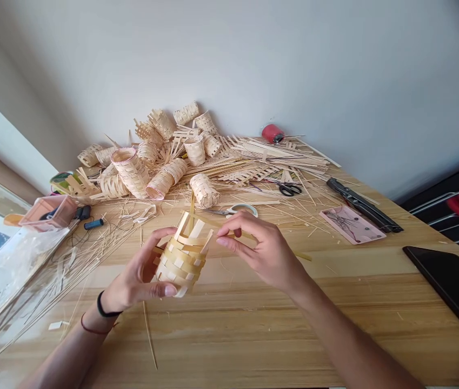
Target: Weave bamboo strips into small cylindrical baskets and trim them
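Observation:
My left hand is wrapped round a small half-woven basket of pale and yellowish wood strips, thumb across its lower front. The basket tilts, with several upright strip ends standing free above its rim. Just right of the rim, my right hand has thumb and index finger pinched together on a thin yellow strip. This strip runs from the basket's top behind my fingers, and a yellow end shows beyond the hand. The exact pinch point is partly hidden.
Finished and part-woven baskets pile up at the back beside loose strips. Pale-handled scissors, black scissors, a pink tray with small metal pieces, a black stapler-like tool, a red spool and a black tablet lie around.

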